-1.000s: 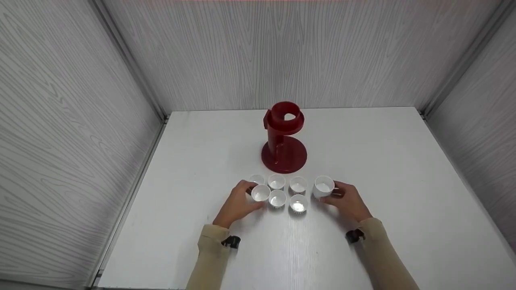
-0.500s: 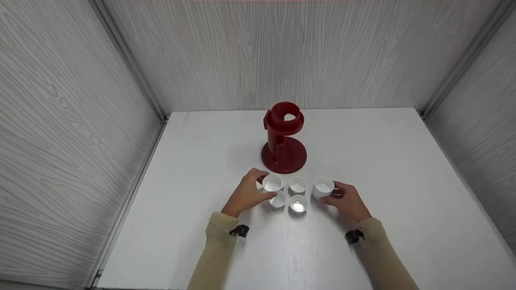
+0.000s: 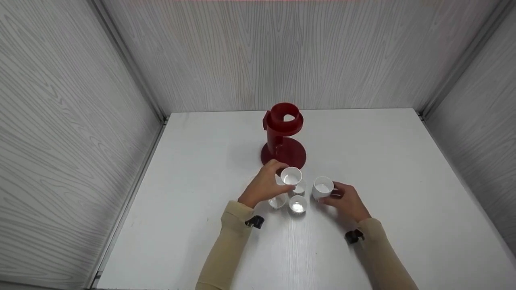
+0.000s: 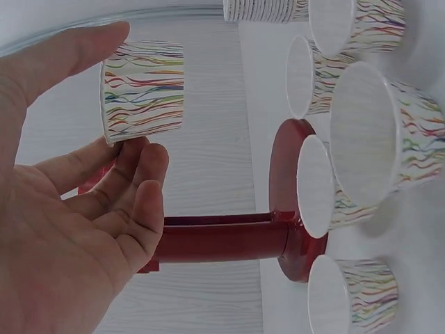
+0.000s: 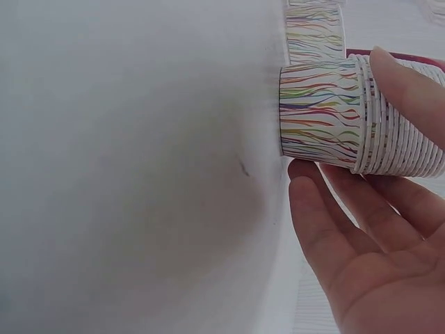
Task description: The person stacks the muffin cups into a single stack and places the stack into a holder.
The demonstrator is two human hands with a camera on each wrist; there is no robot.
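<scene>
Lifted rightward since before, left hand (image 3: 264, 186) pinches a paper cup (image 3: 291, 176); right hand (image 3: 346, 200) grips the cup stack (image 3: 323, 187).

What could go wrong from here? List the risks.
1. The left hand pinches a lifted cup right above the loose cups; carried low, it may knock one over.
2. The right hand holds a tall stack of cups at its side; a nudge could tip it.

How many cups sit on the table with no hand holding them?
5, in the left wrist view: top cup, second cup, biggest cup, fourth cup, bottom cup. The head view hides some.
</scene>
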